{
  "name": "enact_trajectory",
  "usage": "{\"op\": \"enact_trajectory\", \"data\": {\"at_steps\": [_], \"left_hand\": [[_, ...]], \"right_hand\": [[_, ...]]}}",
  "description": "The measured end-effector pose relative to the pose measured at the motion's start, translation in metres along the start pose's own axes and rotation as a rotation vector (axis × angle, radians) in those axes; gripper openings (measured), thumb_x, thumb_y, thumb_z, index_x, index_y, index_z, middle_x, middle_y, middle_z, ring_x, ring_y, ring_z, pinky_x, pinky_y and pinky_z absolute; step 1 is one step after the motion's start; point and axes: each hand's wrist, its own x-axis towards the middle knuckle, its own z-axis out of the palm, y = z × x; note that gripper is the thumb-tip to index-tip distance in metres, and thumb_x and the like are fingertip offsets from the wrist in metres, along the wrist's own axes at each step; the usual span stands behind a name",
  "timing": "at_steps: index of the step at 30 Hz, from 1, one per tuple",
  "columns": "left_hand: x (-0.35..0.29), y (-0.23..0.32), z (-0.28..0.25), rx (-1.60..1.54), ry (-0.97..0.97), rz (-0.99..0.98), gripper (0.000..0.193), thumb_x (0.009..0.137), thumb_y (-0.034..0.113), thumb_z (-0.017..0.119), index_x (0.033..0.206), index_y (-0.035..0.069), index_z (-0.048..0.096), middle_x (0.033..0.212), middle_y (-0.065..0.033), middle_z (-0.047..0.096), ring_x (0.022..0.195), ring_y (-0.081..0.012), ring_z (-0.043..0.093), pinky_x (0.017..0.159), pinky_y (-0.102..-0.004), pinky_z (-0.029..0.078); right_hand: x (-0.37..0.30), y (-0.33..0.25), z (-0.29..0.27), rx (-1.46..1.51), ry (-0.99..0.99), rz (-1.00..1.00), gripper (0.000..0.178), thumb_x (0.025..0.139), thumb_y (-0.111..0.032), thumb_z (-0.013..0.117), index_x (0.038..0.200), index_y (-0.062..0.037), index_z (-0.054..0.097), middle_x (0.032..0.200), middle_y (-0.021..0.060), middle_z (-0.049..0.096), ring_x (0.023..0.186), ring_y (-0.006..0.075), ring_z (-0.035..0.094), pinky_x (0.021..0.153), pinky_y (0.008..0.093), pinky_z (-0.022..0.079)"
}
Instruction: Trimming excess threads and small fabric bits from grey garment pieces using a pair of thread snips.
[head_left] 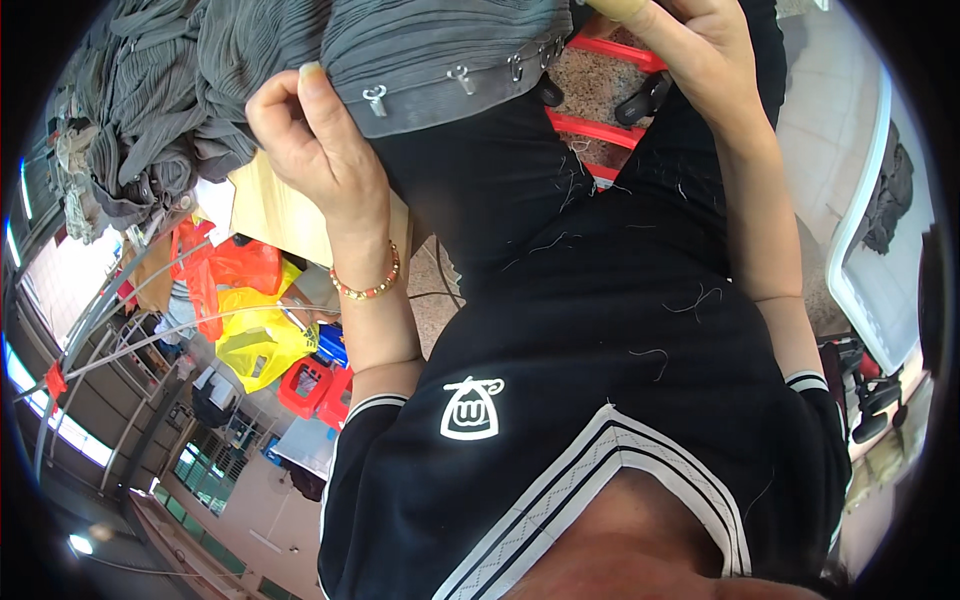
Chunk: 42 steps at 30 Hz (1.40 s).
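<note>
A grey pleated piece of fabric (440, 45) lies over my lap at the top of the view. Along its smooth lower band run several small shiny hook-like fittings (460, 80). My left hand (325, 145), with a beaded bracelet at the wrist, pinches the fabric's left edge between thumb and fingers. At the top right, my right hand (690, 40) is bent closed beside the band's right end. A yellow covering wraps one of its digits. The frame's top edge cuts off those fingertips, so what they grip is hidden.
Crumpled grey pleated fabric (210, 80) is heaped at the upper left, above a pale wooden surface (280, 210). Below hang red (240, 270) and yellow (260, 340) plastic bags, near red stools (305, 385). A white tub (850, 250) stands at right. Red bars (595, 130) and dark footwear (645, 98) show between my legs.
</note>
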Motion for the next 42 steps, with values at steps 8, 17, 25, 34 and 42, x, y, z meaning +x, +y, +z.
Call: {"op": "enact_trajectory", "data": {"at_steps": [8,17,25,34,42], "left_hand": [[0.001,-0.053,-0.019,0.268,-0.085,-0.030,0.022,0.098,0.017,0.071,0.086,0.002,0.060,0.076,-0.0080,0.061,0.066,-0.0214,0.056,0.064,-0.0340,0.045],[0.002,-0.009,-0.038,0.246,0.031,0.117,0.016,0.094,0.011,0.073,0.106,0.001,0.067,0.104,-0.0101,0.065,0.099,-0.0252,0.061,0.089,-0.0364,0.048],[0.000,0.024,-0.027,0.339,-0.080,0.299,0.020,0.087,0.018,0.078,0.105,0.012,0.077,0.109,-0.0020,0.068,0.098,-0.0213,0.058,0.089,-0.0341,0.041],[0.007,0.002,-0.033,0.460,-0.091,0.600,0.027,0.079,0.014,0.083,0.106,0.016,0.078,0.103,0.0048,0.073,0.099,-0.0158,0.065,0.089,-0.0328,0.040],[0.020,0.006,-0.034,0.466,-0.147,0.718,0.021,0.083,0.007,0.082,0.102,0.012,0.076,0.099,0.0008,0.075,0.089,-0.0161,0.068,0.082,-0.0299,0.046]], "right_hand": [[-0.004,0.037,0.005,0.217,-0.020,-0.285,0.034,0.100,-0.004,0.060,0.131,0.0074,0.061,0.119,0.0079,0.066,0.109,0.0134,0.060,0.096,0.0266,0.046],[0.012,-0.057,0.048,-0.932,-0.076,0.455,0.036,0.090,-0.001,0.071,0.125,0.0043,0.068,0.103,0.0080,0.067,0.090,0.0144,0.061,0.080,0.0268,0.047],[0.002,-0.052,0.033,-0.964,-0.199,0.300,0.037,0.094,-0.005,0.068,0.130,0.0049,0.067,0.099,0.0034,0.059,0.087,0.0109,0.051,0.079,0.0222,0.039],[0.009,-0.053,0.044,-1.018,-0.260,0.312,0.037,0.089,-0.001,0.071,0.126,0.0036,0.070,0.097,0.0036,0.058,0.084,0.0108,0.051,0.074,0.0224,0.040],[0.029,-0.052,0.054,-1.074,-0.418,0.159,0.038,0.086,-0.002,0.076,0.123,0.0025,0.071,0.101,0.0074,0.067,0.088,0.0133,0.060,0.077,0.0229,0.044]]}}
